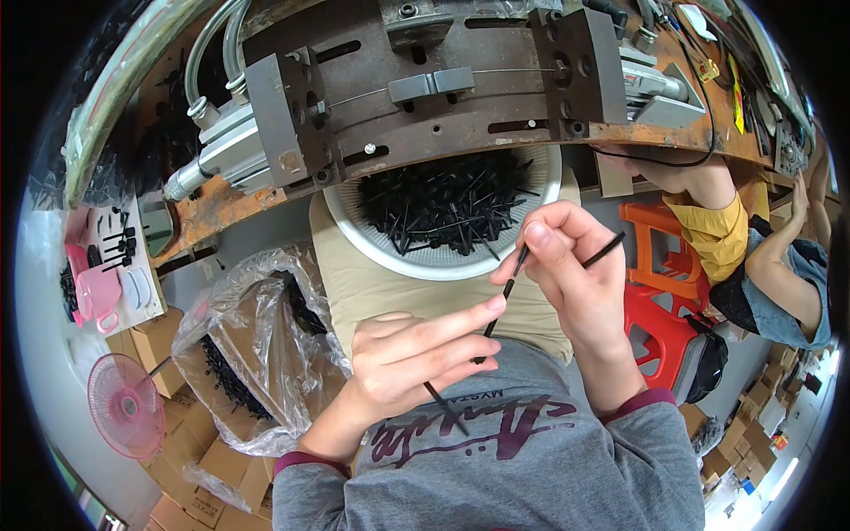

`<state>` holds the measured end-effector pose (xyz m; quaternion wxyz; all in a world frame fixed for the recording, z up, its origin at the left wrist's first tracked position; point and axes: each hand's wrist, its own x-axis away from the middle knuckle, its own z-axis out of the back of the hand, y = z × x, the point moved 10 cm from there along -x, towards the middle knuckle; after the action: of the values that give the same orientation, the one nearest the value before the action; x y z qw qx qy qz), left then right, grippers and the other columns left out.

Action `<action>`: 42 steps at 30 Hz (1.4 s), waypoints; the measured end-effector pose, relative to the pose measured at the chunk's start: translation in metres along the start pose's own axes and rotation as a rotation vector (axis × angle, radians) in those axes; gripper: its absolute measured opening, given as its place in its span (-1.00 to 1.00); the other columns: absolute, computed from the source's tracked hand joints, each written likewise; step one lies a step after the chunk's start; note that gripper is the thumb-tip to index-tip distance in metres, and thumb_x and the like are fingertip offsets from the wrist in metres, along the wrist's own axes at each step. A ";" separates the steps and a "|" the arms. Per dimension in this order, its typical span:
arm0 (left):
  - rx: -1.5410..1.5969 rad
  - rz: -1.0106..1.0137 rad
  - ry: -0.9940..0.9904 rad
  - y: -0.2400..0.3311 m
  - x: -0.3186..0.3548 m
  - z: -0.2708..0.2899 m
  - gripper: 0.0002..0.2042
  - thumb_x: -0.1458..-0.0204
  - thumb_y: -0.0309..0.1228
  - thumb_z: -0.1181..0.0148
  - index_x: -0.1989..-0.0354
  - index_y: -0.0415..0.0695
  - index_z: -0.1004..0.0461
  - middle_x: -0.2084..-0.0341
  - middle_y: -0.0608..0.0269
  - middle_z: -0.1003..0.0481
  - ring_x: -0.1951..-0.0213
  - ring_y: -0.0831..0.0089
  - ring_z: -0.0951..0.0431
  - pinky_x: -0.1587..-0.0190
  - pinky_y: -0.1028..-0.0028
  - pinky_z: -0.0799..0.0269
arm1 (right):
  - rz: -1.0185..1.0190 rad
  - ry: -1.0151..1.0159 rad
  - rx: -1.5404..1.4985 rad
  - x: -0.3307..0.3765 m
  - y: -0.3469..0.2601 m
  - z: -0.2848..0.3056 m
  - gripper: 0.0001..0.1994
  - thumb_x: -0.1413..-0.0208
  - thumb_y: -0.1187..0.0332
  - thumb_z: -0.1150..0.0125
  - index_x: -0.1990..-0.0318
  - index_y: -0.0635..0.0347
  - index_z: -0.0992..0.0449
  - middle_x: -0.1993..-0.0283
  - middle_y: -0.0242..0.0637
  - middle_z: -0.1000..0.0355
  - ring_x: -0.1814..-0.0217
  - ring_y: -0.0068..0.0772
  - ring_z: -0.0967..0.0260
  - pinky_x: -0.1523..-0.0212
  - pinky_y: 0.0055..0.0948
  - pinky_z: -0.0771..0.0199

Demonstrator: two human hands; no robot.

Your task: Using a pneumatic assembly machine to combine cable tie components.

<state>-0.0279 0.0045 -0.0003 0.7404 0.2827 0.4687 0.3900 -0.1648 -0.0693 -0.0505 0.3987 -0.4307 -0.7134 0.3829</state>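
In front of my lap, my left hand (pixel 416 358) is closed around thin black rods. One thin black rod (pixel 447 409) sticks out below its fingers toward my shirt. Between the hands slants another slim black rod (pixel 508 288), its lower part by the left fingertips and its upper end pinched by my right hand (pixel 575 274). A further short black rod (pixel 606 250) pokes out past the right hand's curled fingers. Just beyond the hands, a white basket (pixel 341 221) holds a heap of black rod-like parts (pixel 443 199). The fingers hide parts of the held rods.
Above the basket, a dark metal fixture (pixel 434 124) with cylinders is mounted on the wooden bench (pixel 212 212). A plastic-lined box (pixel 266 345) with black parts stands left, near a pink fan (pixel 127 405). Red stools (pixel 655 327) and another person (pixel 788 265) are at right.
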 end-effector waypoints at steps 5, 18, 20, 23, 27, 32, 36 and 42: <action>-0.063 -0.010 -0.018 0.007 -0.002 -0.001 -0.71 0.29 -0.32 -0.53 0.33 -0.09 -0.67 0.15 0.16 -0.64 0.62 0.63 -0.50 0.64 0.65 -0.25 | -0.003 -0.002 -0.004 0.002 -0.001 -0.002 -0.87 -0.31 0.43 -0.09 0.20 0.34 -0.45 0.38 -0.27 -0.54 0.29 -0.45 -0.57 0.22 -0.50 -0.54; -0.083 -0.031 -0.023 0.008 -0.001 0.001 -0.71 0.27 -0.33 -0.53 0.32 -0.09 -0.66 0.14 0.16 -0.64 0.66 0.64 -0.46 0.65 0.66 -0.22 | 0.081 0.013 0.106 0.004 -0.008 -0.003 -0.90 -0.28 0.50 -0.11 0.19 0.40 -0.46 0.39 -0.23 -0.55 0.28 -0.48 -0.56 0.22 -0.53 -0.55; -0.090 -0.026 -0.026 0.008 0.000 0.001 -0.72 0.26 -0.33 -0.52 0.32 -0.09 -0.66 0.14 0.16 -0.64 0.67 0.65 -0.46 0.65 0.66 -0.22 | 0.089 0.016 0.186 0.005 -0.012 -0.006 -0.89 -0.28 0.49 -0.11 0.20 0.40 -0.45 0.38 -0.21 -0.54 0.29 -0.45 -0.56 0.22 -0.50 -0.55; -0.095 -0.019 -0.036 0.008 -0.001 0.001 -0.72 0.25 -0.32 -0.52 0.32 -0.08 -0.66 0.14 0.16 -0.64 0.67 0.65 -0.46 0.65 0.65 -0.21 | 0.089 0.027 0.292 0.009 -0.019 -0.009 -0.88 -0.28 0.47 -0.10 0.22 0.40 -0.43 0.38 -0.19 -0.52 0.31 -0.39 -0.56 0.20 -0.45 -0.54; -0.092 -0.023 -0.026 0.008 0.000 0.001 -0.72 0.25 -0.32 -0.52 0.32 -0.08 -0.66 0.14 0.16 -0.64 0.67 0.65 -0.45 0.65 0.65 -0.21 | 0.089 0.017 0.315 0.011 -0.019 -0.012 -0.91 -0.28 0.52 -0.08 0.21 0.42 -0.42 0.39 -0.17 -0.52 0.30 -0.39 -0.56 0.19 -0.45 -0.55; -0.089 -0.025 -0.024 0.007 0.001 0.000 -0.73 0.25 -0.32 -0.51 0.32 -0.09 -0.66 0.14 0.16 -0.64 0.67 0.65 -0.44 0.66 0.65 -0.18 | 0.083 0.013 0.308 0.013 -0.019 -0.015 -0.92 -0.28 0.55 -0.06 0.21 0.43 -0.41 0.39 -0.16 -0.53 0.30 -0.40 -0.56 0.21 -0.46 -0.56; -0.083 -0.009 -0.028 0.008 -0.001 0.000 -0.73 0.23 -0.31 -0.50 0.32 -0.10 -0.66 0.14 0.16 -0.64 0.67 0.64 -0.45 0.66 0.65 -0.18 | 0.084 0.023 0.322 0.014 -0.019 -0.014 -0.93 -0.28 0.56 -0.06 0.21 0.44 -0.41 0.39 -0.16 -0.53 0.29 -0.39 -0.56 0.21 -0.46 -0.57; -0.066 -0.008 -0.023 0.007 -0.001 0.000 -0.73 0.22 -0.30 -0.49 0.32 -0.11 -0.67 0.15 0.15 -0.64 0.69 0.63 -0.45 0.66 0.65 -0.20 | 0.090 0.013 0.357 0.015 -0.019 -0.014 -0.93 -0.28 0.57 -0.05 0.20 0.44 -0.41 0.38 -0.15 -0.54 0.29 -0.40 -0.56 0.21 -0.46 -0.57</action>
<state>-0.0303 0.0070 0.0055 0.7562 0.2607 0.4482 0.3992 -0.1632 -0.0596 -0.0244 0.4559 -0.3869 -0.6116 0.5181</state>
